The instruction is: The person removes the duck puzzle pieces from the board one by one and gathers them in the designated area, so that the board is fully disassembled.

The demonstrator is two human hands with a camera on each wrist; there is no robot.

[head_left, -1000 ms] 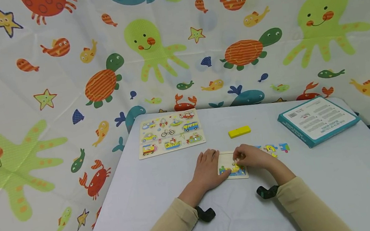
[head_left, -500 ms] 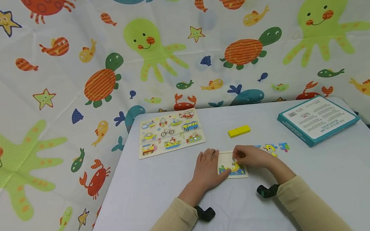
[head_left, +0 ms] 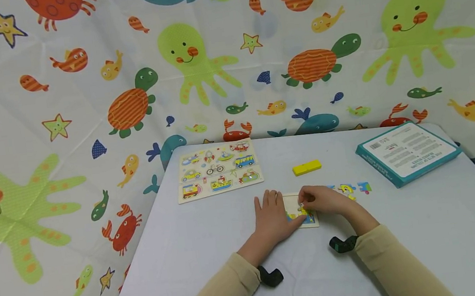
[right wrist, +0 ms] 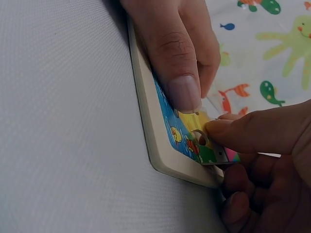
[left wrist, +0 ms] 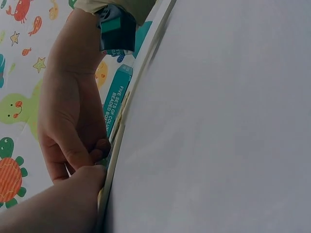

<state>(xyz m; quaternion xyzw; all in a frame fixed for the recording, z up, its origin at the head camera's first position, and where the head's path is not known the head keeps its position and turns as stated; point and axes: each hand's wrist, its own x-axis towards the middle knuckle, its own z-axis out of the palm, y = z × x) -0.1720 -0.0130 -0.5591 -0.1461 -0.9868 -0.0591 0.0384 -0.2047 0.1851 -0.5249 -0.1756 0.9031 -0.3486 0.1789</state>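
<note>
A small wooden puzzle board point(head_left: 291, 202) lies between the hands, its lower part filled with blue and yellow pieces. The left hand point(head_left: 274, 219) lies across its left side, fingers spread, the thumb reaching over the filled part; in the right wrist view the thumb point(right wrist: 186, 92) presses on the pieces. The right hand point(head_left: 324, 200) is at the board's right side. Its thumb and fingers pinch a colourful puzzle piece point(right wrist: 208, 154) against the board's edge in the right wrist view. Loose pieces point(head_left: 348, 189) lie just behind the right hand, partly hidden by it.
A larger vehicle puzzle board point(head_left: 222, 171) lies at the back left. A yellow block point(head_left: 307, 168) sits behind the small board, and a teal and white box point(head_left: 409, 153) at the back right. A patterned cloth hangs behind the table.
The left hand has shifted to the right over the board, and its thumb now reaches close to the right hand. The right hand has barely moved and still pinches the piece.
</note>
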